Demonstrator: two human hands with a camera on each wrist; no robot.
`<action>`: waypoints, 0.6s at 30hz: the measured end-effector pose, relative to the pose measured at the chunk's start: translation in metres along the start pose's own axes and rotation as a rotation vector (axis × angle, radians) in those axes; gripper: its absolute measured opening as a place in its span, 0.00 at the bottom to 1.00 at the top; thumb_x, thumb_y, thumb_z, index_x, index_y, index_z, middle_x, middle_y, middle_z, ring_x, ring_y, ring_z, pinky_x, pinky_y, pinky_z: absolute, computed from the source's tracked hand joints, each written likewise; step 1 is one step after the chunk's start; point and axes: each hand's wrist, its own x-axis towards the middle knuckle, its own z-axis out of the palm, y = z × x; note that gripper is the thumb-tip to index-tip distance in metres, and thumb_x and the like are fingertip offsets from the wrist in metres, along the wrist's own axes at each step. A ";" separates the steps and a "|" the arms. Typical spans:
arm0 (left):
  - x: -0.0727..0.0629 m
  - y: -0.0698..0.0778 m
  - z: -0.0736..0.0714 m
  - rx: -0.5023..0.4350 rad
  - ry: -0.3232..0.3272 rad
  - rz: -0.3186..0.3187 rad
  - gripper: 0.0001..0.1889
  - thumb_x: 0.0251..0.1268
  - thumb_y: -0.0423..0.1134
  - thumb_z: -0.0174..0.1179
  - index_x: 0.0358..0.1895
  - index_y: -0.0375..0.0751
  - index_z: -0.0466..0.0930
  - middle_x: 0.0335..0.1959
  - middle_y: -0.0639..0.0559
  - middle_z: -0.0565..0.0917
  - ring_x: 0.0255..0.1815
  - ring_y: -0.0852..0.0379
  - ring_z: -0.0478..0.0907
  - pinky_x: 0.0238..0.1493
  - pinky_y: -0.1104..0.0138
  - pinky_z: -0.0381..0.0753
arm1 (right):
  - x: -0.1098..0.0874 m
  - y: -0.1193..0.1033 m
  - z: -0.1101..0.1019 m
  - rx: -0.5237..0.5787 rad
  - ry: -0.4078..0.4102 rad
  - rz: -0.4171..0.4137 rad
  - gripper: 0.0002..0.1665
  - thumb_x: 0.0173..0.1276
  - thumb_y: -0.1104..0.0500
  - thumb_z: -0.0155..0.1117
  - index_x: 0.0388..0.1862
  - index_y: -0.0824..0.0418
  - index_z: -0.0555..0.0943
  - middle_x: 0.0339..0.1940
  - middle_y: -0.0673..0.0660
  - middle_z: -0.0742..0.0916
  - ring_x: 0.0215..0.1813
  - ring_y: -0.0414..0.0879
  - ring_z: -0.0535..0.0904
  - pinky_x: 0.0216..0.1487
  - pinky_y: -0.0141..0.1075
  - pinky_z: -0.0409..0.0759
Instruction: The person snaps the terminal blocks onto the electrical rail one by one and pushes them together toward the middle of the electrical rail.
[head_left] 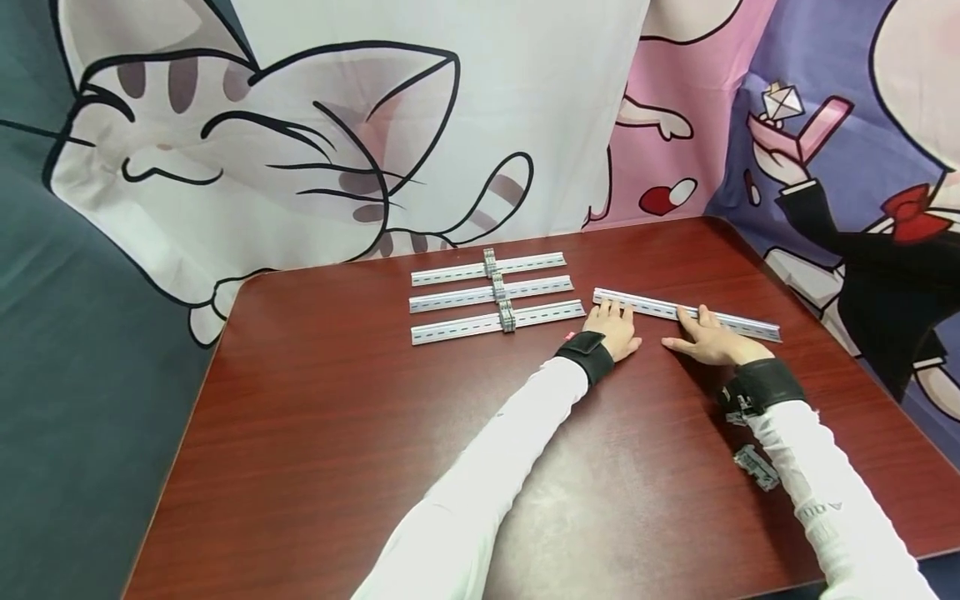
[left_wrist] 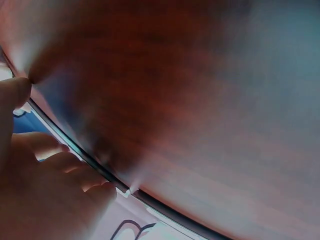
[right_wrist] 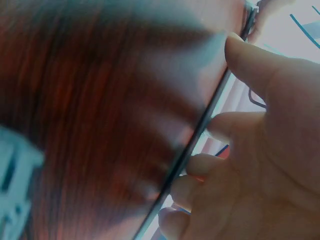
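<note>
A slotted metal DIN rail (head_left: 652,307) lies slantwise on the table's right half. My left hand (head_left: 613,331) has its fingertips at the rail's left end, fingers stretched out. Farther right along the same rail, my right hand (head_left: 712,340) rests its fingers on the edge, thumb spread to the left. In the right wrist view the fingertips (right_wrist: 185,190) line up along the dark rail edge (right_wrist: 210,111). The left wrist view has the left fingers (left_wrist: 102,192) beside that rail, their undersides showing.
Left of the hands, three more rails (head_left: 450,327) lie roughly parallel, each with grey terminal blocks (head_left: 507,317) near its middle. A loose grey block (head_left: 756,467) sits beside the right forearm. Printed cloth (head_left: 570,100) hangs behind the brown table (head_left: 315,433).
</note>
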 end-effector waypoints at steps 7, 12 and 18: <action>-0.013 0.004 0.003 0.077 0.053 0.025 0.30 0.70 0.59 0.47 0.68 0.46 0.66 0.61 0.55 0.74 0.65 0.58 0.67 0.68 0.66 0.64 | -0.012 0.006 0.005 -0.014 0.001 -0.047 0.47 0.74 0.40 0.47 0.74 0.73 0.46 0.69 0.88 0.45 0.70 0.82 0.42 0.66 0.71 0.48; -0.030 0.005 0.001 0.086 0.039 0.080 0.31 0.70 0.59 0.46 0.67 0.42 0.66 0.60 0.53 0.73 0.65 0.57 0.66 0.68 0.65 0.65 | -0.022 0.008 0.008 0.011 0.002 -0.080 0.47 0.74 0.40 0.47 0.75 0.70 0.48 0.70 0.87 0.46 0.71 0.81 0.41 0.66 0.72 0.45; -0.053 0.003 -0.005 0.028 -0.041 0.070 0.34 0.71 0.61 0.45 0.71 0.42 0.62 0.65 0.53 0.72 0.67 0.57 0.67 0.67 0.63 0.66 | -0.030 0.003 0.013 0.040 0.005 -0.128 0.46 0.73 0.41 0.50 0.75 0.71 0.51 0.70 0.86 0.46 0.71 0.81 0.41 0.65 0.73 0.42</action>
